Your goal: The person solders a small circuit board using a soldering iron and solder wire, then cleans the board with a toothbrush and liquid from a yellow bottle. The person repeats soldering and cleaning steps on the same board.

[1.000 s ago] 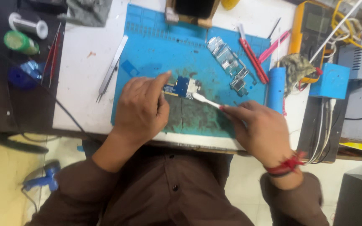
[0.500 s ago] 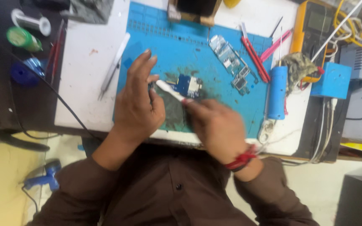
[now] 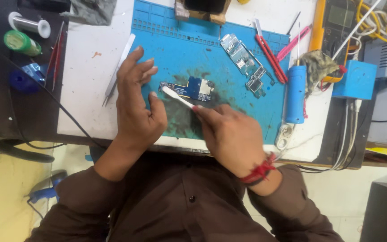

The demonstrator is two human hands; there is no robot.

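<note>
A small blue circuit board [image 3: 192,88] lies on the blue work mat [image 3: 180,40], over a dark stained patch. My right hand [image 3: 229,134] grips a white toothbrush [image 3: 175,96] whose head points left, just at the board's lower left end. My left hand [image 3: 136,105] rests flat on the mat's left edge with fingers spread, holding nothing, its thumb close to the brush head.
Metal tweezers [image 3: 118,69] lie left of the mat. Another circuit board [image 3: 242,60], red and pink tools [image 3: 272,56] and a blue cylinder [image 3: 295,94] sit at right. A multimeter [image 3: 337,27], a blue box [image 3: 354,79] and cables crowd the far right. Solder spool [image 3: 30,24] and green bottle [image 3: 21,42] stand far left.
My left hand has let go of the board and opened flat to its left. My right hand has swung the toothbrush leftward across the board and moved closer to my body.
</note>
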